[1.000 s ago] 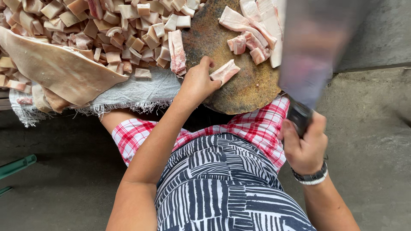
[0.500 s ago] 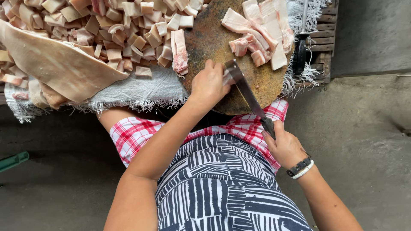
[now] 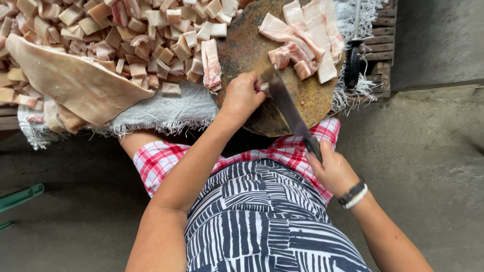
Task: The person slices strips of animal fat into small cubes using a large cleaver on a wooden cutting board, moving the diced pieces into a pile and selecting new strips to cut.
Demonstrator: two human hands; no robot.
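Note:
My right hand (image 3: 334, 171) grips the dark handle of a cleaver (image 3: 287, 106), whose blade comes down edge-first on a round wooden chopping block (image 3: 252, 50). My left hand (image 3: 243, 95) presses a small strip of pale pork against the block right beside the blade; the piece is mostly hidden under my fingers. More slabs of fatty pork (image 3: 302, 40) lie stacked at the far right of the block. One long pork strip (image 3: 210, 58) rests at the block's left edge.
A large heap of cubed pork (image 3: 116, 35) covers a white frayed cloth (image 3: 171, 108) on the left, with a big sheet of pork skin (image 3: 75, 83) on top. A wooden pallet (image 3: 378, 50) stands at the right, a green object (image 3: 20, 196) low left on concrete floor.
The cleaver swung down from raised beside me onto the block. My left hand slid slightly along the meat strip, staying against the blade.

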